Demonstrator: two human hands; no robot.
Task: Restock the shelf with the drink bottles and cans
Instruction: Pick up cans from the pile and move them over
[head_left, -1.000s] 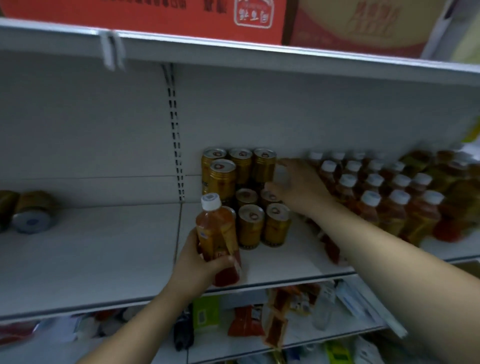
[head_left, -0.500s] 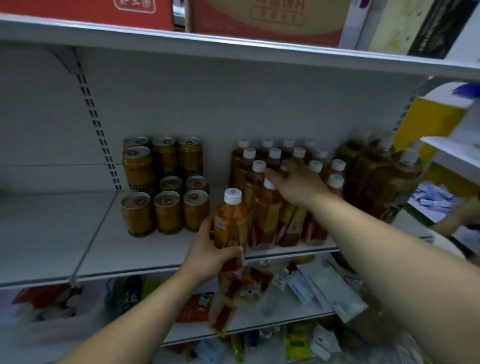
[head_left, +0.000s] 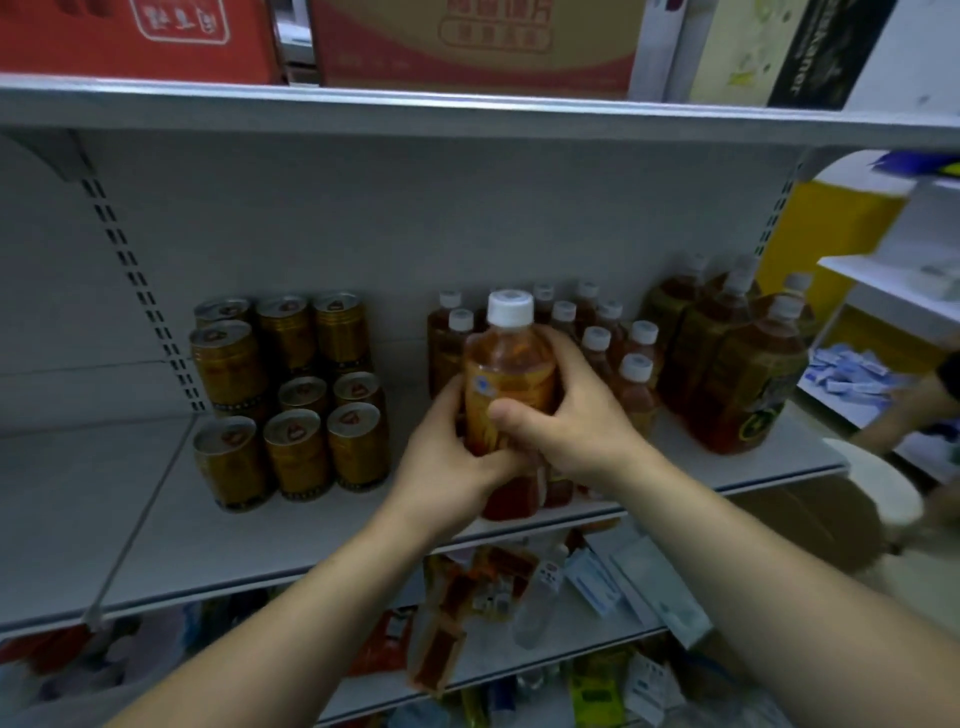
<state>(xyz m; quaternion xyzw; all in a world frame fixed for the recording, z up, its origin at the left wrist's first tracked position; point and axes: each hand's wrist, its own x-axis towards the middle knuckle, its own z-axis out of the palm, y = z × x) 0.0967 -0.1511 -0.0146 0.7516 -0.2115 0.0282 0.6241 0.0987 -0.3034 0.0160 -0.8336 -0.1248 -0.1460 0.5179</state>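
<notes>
- Head view: a bottle (head_left: 506, 384) of orange drink with a white cap is held upright in front of the shelf (head_left: 156, 519), gripped from both sides.
- The left hand (head_left: 447, 457) is wrapped around the bottle's lower left side; the right hand (head_left: 566, 415) is closed over its right side, thumb laid across the label.
- The bottle is seen just in front of the small bottles (head_left: 597, 353), its base near the shelf's front edge; whether it already rests on the shelf cannot be told, since the hands hide the base.
- The cans (head_left: 296, 395) are stacked in two tiers to the left, and the big bottles (head_left: 727, 364) stand to the right.
- The step is judged to be setting the bottle into the front of the small-bottle group.
- It is best kept upright and lowered flat, then slid back until it meets the row behind.
- The label should be turned outward before release.
- Neighbouring bottles could be knocked over if it is pushed hard, so gentle pressure is advised.
</notes>
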